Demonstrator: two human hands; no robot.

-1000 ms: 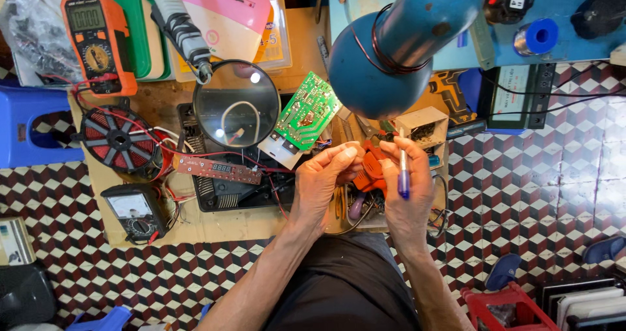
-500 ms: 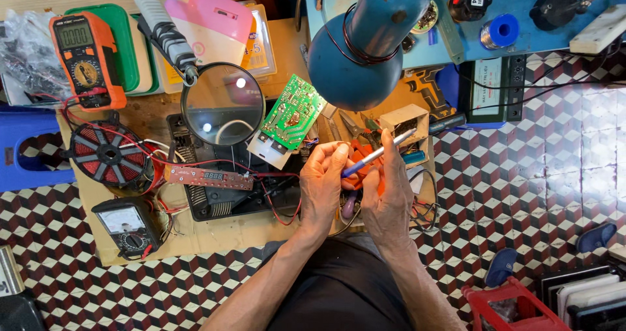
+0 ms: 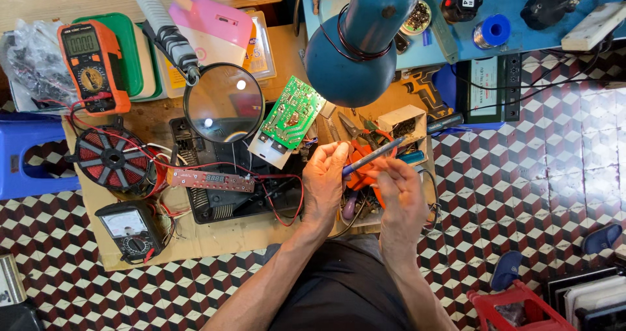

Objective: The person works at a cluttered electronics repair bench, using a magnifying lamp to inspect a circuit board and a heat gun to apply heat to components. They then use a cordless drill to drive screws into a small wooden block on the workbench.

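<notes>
Blue-handled tool (image 3: 373, 156), thin like pen, lies across both your hands, tip pointing up-right, above orange pliers (image 3: 360, 171). Your left hand (image 3: 326, 181) pinches lower end of tool with curled fingers. Your right hand (image 3: 399, 197) has fingers bent, thumb and forefinger closed on something too small to tell. Green circuit board (image 3: 291, 119) tilted just left of hands, beside magnifying glass (image 3: 223, 103). Blue lamp (image 3: 355, 57) hangs over surface (image 3: 195, 236). Orange multimeter (image 3: 88, 64) far left.
</notes>
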